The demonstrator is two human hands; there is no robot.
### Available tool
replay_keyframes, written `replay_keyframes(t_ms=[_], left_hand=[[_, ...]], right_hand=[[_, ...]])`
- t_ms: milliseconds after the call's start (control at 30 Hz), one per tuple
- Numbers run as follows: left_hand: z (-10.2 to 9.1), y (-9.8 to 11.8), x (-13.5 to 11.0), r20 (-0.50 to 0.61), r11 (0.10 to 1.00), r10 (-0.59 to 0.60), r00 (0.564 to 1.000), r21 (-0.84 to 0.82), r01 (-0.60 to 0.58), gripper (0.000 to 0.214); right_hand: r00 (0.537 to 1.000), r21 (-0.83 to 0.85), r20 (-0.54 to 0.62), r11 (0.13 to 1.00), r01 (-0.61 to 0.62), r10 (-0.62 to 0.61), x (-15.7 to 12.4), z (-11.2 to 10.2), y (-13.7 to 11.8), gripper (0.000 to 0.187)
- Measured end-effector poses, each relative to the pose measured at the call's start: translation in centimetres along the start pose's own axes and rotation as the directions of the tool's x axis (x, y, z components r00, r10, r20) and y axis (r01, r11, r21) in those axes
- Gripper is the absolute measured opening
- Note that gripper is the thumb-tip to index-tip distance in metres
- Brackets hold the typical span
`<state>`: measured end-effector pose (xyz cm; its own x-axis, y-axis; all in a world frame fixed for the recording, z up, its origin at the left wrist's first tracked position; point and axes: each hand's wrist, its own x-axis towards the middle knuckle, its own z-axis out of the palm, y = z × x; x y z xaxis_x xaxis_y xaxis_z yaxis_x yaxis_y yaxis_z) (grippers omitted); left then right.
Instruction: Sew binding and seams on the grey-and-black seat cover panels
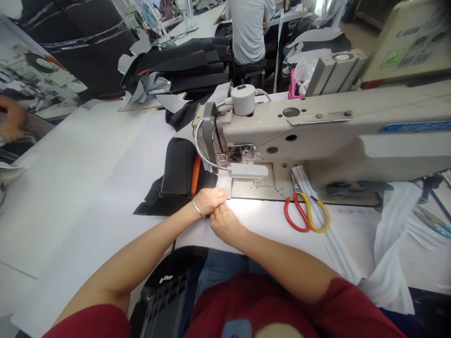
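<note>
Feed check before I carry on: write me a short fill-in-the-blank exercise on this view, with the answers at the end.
1. The scissors have one yellow handle and one ____ one.
2. The bracelet is worn on the person's own ____ side.
3. The strip beside the black material is coloured ____.
4. Of the left hand and the right hand, the one nearer the scissors is the ____ hand.

Missing words: red; left; orange; right.

We see a white worktop point(81, 173) carrying a sewing machine point(317, 119) and black fabric pieces point(178, 166). Toward its right lie red-and-yellow-handled scissors point(299, 189) and a long white strip point(341, 255).
</note>
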<state>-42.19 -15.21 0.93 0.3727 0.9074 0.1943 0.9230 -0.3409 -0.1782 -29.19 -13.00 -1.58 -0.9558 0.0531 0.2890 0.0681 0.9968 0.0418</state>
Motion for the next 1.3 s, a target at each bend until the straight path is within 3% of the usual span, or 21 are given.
replay_keyframes(t_ms=[167,367,667,933,1100,1300], left_hand=[[0.2,-0.3,-0.2,0.064,1.0,-0.009,0.998,-0.003,0.01,0.027],[1.1,-1.1,0.8,0.027,0.997,-0.082,0.996,-0.009,0.082,0.026],[2.2,-3.6,2.6,0.062,0.977,-0.214,0.975,-0.004,0.215,0.028],[3.4,-5.7,4.1,0.061,0.945,-0.32,0.946,-0.051,0.323,0.021],[2.7,-5.4,4.3,0.064,0.942,-0.326,0.943,-0.057,0.33,0.022],[1.9,-5.2,3.4,0.104,0.959,-0.256,0.961,-0.095,0.266,0.023]], right_hand=[[0.999,0.019,0.032,1.0,-0.021,0.02,0.3,-0.3,0.3,0.032],[0.997,0.076,0.008,0.994,-0.073,0.072,1.1,-0.4,1.9,0.033],[0.973,0.181,-0.059,0.961,-0.209,0.222,2.1,2.0,4.0,0.035],[0.975,0.312,-0.038,0.93,-0.195,0.217,2.1,2.8,5.3,0.043],[0.974,0.351,-0.052,0.917,-0.187,0.219,2.0,2.1,5.2,0.04],[0.955,0.375,-0.181,0.914,-0.153,0.235,1.7,2.1,5.2,0.03]])
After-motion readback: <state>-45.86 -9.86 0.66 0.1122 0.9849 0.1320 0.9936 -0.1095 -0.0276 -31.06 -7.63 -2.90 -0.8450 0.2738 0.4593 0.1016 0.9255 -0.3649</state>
